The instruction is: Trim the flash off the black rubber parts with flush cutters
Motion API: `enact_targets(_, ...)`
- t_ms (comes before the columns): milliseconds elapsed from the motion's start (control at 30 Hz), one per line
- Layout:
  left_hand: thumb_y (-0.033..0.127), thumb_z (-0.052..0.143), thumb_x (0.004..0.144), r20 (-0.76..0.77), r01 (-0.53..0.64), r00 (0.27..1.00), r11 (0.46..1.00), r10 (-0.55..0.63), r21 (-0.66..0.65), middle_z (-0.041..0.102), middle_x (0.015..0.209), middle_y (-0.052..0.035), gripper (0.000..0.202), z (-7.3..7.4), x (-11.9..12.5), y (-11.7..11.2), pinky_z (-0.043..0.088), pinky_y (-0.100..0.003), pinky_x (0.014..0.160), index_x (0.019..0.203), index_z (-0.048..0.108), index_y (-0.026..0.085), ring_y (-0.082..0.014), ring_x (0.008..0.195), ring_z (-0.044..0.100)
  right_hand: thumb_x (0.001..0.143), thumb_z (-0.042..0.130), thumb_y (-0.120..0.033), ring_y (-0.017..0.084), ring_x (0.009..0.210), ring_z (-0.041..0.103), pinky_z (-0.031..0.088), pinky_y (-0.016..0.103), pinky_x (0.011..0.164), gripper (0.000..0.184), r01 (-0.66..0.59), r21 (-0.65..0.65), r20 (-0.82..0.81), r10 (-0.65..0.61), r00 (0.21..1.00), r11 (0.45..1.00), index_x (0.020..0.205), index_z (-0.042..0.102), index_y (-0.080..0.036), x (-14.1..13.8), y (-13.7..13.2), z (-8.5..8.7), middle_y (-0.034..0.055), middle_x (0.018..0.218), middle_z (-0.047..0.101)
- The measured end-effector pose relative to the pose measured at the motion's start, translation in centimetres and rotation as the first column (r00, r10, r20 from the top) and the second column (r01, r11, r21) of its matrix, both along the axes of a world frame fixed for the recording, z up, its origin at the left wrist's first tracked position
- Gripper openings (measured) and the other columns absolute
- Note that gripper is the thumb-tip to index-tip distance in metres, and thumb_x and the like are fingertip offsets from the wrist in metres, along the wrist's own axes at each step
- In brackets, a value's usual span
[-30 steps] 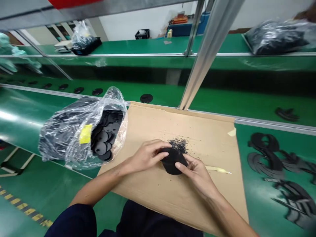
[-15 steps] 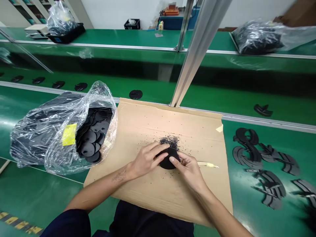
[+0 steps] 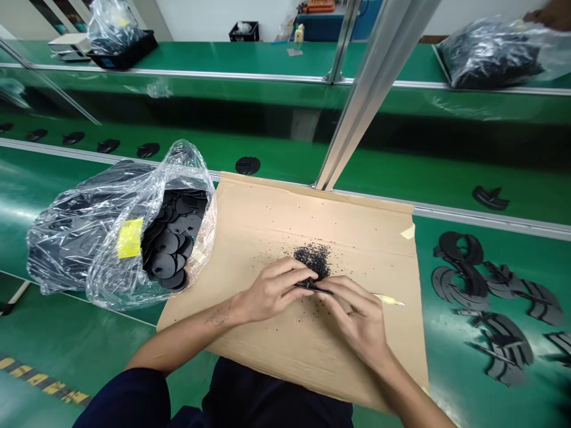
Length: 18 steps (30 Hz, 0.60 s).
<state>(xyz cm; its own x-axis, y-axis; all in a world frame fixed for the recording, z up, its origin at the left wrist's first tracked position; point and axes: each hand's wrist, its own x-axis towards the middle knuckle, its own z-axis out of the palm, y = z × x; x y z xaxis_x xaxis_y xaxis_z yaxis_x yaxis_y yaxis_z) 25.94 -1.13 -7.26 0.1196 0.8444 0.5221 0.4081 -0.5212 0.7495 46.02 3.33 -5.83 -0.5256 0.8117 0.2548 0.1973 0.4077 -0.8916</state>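
Observation:
Between my two hands is a thin black disc [image 3: 313,288], tilted so that it shows nearly edge-on. My left hand [image 3: 281,288] pinches its left side, and my right hand [image 3: 357,312] grips its right side. Right behind the fingertips lies a heap of tiny black pieces [image 3: 314,257], with more scattered around on the cardboard sheet [image 3: 250,223]. A slim tool with a pale yellow handle [image 3: 390,300] lies just beyond my right hand, partly hidden by it.
A clear plastic bag [image 3: 100,238] full of black discs [image 3: 164,265] lies open at the left. Several curved black parts [image 3: 461,279] are spread at the right. A metal post [image 3: 352,125] rises behind the cardboard. Another black disc [image 3: 247,165] lies on the green surface behind.
The disc has turned from facing up to nearly edge-on in my hands. My right hand has rolled over with it. The whole view has shifted slightly.

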Motion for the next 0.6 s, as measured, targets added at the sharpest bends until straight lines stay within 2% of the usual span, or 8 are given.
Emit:
enact_targets(100,0.028,0.064,0.097,0.059,0.043,0.998,0.996,-0.038,-0.077,0.070,0.103,-0.0103,0.031,0.15,-0.09,-0.03,0.060,-0.031,0.080,0.127,0.065,0.019,-0.0191,0.094,0.068,0.095,0.067,-0.022,0.022,0.083,0.072,0.062,0.034,0.072,0.016,-0.015,0.073,-0.020,0.017,1.000,0.997,0.106,0.078,-0.024,0.22,-0.27,0.04,0.0068,0.093,0.075)
enact_targets(200,0.029,0.066,0.096,0.066,0.076,0.995,0.993,-0.070,-0.093,0.071,0.103,-0.0097,0.030,0.32,-0.19,0.00,0.060,-0.032,0.080,0.125,0.067,0.019,-0.0188,0.093,0.069,0.094,0.066,-0.018,0.021,0.083,0.073,0.063,0.033,0.070,0.020,-0.016,0.115,-0.033,0.020,0.999,0.993,0.108,0.078,-0.024,0.17,-0.46,-0.04,0.0064,0.093,0.076)
enact_targets(367,0.031,0.062,0.098,0.049,0.087,0.995,0.996,-0.086,-0.010,0.072,0.100,-0.0103,0.031,0.49,-0.12,0.12,0.061,-0.031,0.079,0.124,0.066,0.015,-0.0176,0.090,0.069,0.091,0.067,-0.007,0.019,0.086,0.074,0.064,0.031,0.073,0.030,-0.032,0.201,-0.094,0.052,0.994,0.979,0.114,0.076,-0.024,0.10,-0.44,-0.43,0.0063,0.099,0.076)
enact_targets(500,0.028,0.062,0.099,0.037,0.093,0.995,0.993,-0.096,0.073,0.073,0.096,-0.0105,0.026,0.75,-0.08,0.25,0.061,-0.031,0.076,0.119,0.067,0.013,-0.0177,0.087,0.070,0.092,0.064,-0.006,0.020,0.090,0.074,0.065,0.033,0.075,0.033,-0.066,0.208,-0.098,0.088,0.991,0.976,0.118,0.074,-0.024,0.26,-0.57,-0.55,0.0069,0.103,0.076)
enact_targets(600,0.029,0.057,0.101,0.026,0.093,0.995,0.992,-0.096,0.086,0.073,0.096,-0.0116,0.025,0.91,-0.03,0.19,0.061,-0.031,0.075,0.118,0.068,0.012,-0.0180,0.086,0.070,0.092,0.064,-0.005,0.020,0.091,0.074,0.065,0.033,0.076,0.035,-0.078,0.184,-0.080,0.094,0.992,0.980,0.120,0.074,-0.025,0.41,-0.73,-0.24,0.0070,0.105,0.075)
